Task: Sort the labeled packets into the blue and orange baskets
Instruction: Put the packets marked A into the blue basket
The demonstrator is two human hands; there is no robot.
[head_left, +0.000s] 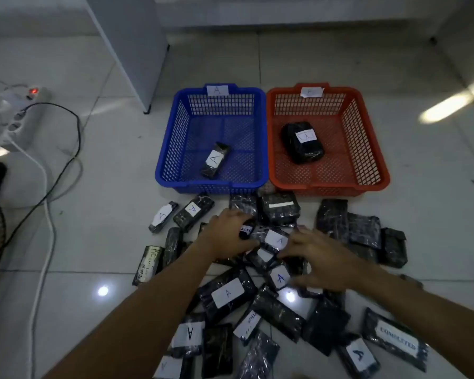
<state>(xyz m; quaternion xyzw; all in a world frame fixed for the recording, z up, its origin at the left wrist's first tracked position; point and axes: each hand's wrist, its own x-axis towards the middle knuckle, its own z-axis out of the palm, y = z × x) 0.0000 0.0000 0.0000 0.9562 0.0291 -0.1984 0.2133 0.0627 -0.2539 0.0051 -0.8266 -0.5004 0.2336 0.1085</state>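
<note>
Two hands are down in the middle of the pile w/ both sets of fingers busy: the left hand (230, 231) has its fingers curled over a dark packet w/ a partly hidden printed label (245, 231), gripping it by the look of it, while the right hand (316, 259) lies spread, fingers fairly straight, pressing or touching the packets under it, holding nothing as far as I can tell. Between the hands sits a packet marked A (277, 239), and just nearer the person another A packet (279, 277). Around them the heap of black wrapped packets (271, 310) covers the floor (107, 242); many show A labels, some lie label-down or carry printed text, so their group can't be read. Beyond the pile, touching side by side: the blue basket (173, 149), tagged A on its far rim, w/ one A packet (215, 160) inside, and the orange basket (372, 149), its rim tag too blurred to read, w/ one bulkier packet (303, 142) whose label looks like a B but isn't clear. Judgement: barely started, approx. two sorted, a couple dozen left. Off to the left, a power strip (19, 113) and cables (66, 149).
</note>
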